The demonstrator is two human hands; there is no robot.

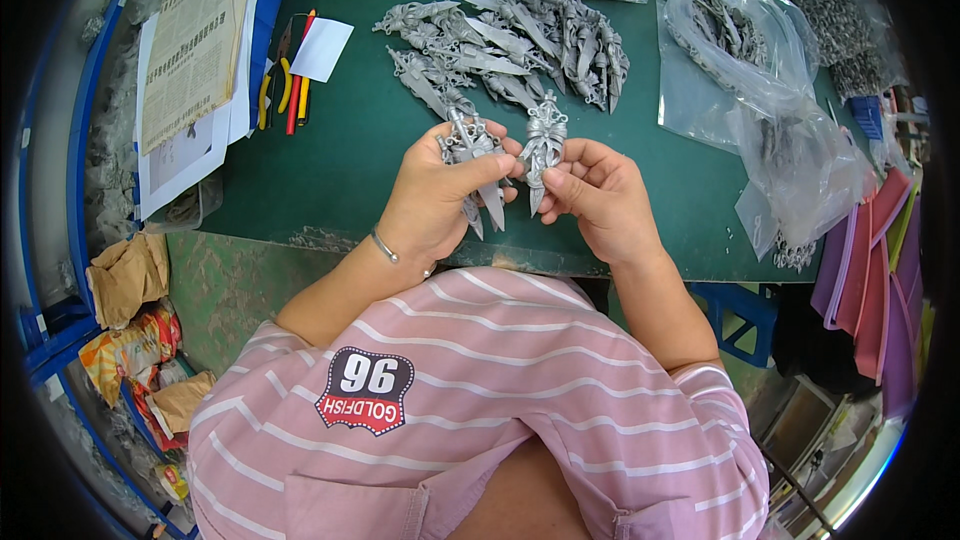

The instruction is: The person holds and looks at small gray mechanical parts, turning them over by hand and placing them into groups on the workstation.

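My left hand [447, 185] is closed around several grey dagger-shaped metal pieces [484, 168], their pointed blades sticking out below the thumb. Right beside it, my right hand [597, 190] pinches one similar dagger-shaped metal piece [545, 145] between thumb and fingers. This piece stands upright, its point toward me and its ornate, ringed end away from me. Both hands are just above the near part of the green table. Beyond them lies a heap of the same grey dagger-shaped pieces [520, 35], piled across the middle of the table.
Pliers with yellow handles [285, 85], a red pen [293, 105] and a white paper slip [323, 48] lie to the left on the green table [330, 165]. Papers [190, 60] lean by a blue bin. Clear plastic bags [740, 50] with metal parts crowd the right side.
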